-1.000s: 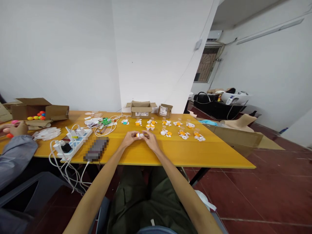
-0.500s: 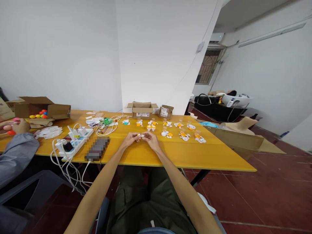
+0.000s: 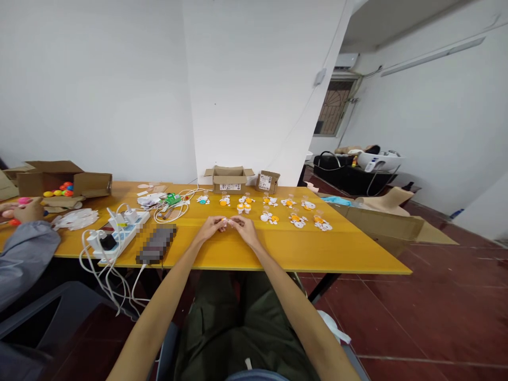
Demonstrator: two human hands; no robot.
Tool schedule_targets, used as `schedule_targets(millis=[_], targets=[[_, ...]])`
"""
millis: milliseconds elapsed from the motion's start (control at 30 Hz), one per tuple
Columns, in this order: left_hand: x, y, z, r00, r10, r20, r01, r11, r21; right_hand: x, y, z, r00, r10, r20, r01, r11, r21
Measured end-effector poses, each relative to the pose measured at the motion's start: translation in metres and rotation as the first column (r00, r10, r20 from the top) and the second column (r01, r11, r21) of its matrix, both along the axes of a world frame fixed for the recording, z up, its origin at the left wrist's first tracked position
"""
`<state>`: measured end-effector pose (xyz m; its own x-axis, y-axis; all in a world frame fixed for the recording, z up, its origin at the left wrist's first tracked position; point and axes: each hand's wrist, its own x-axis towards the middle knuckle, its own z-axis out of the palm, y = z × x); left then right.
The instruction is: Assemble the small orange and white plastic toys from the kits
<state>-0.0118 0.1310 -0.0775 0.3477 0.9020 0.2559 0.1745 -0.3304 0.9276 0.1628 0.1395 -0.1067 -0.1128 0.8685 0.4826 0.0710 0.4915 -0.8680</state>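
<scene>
Close together over the yellow table, my left hand and my right hand are both closed in a pinch. Small white bits show between the fingertips, too small to name. Just beyond the hands stand two small orange and white pieces side by side. Clusters of white and orange parts with clear cups lie behind and to the right, such as one white and orange cluster and another at the right. A teal and white cluster lies behind my left hand.
An open carton and a smaller box stand by the wall. At left are a phone, a power strip with cables, and a box of coloured balls. Another person's hand holds something pink.
The view has shifted slightly. My hands stay together, but the small orange and white item between the fingers now shows only as white bits.
</scene>
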Motion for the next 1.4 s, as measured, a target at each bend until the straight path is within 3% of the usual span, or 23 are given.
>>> schedule_targets(millis=[667,1033,1400], targets=[[0.0005,-0.0017,0.002,0.999,-0.007,0.041,0.007,1.0,-0.01,0.0008,-0.0013,0.0039,0.996,0.089,-0.022,-0.089,0.996,0.024],[-0.0003,0.0005,-0.0013,1.0,0.008,0.022,-0.008,1.0,0.002,-0.0011,-0.0064,0.0082,0.982,-0.027,0.189,0.032,0.999,-0.022],[-0.0014,0.0039,-0.0068,0.994,0.03,0.104,-0.024,0.998,-0.052,0.0002,-0.0047,0.0085,0.903,-0.162,0.399,0.188,0.982,-0.027]])
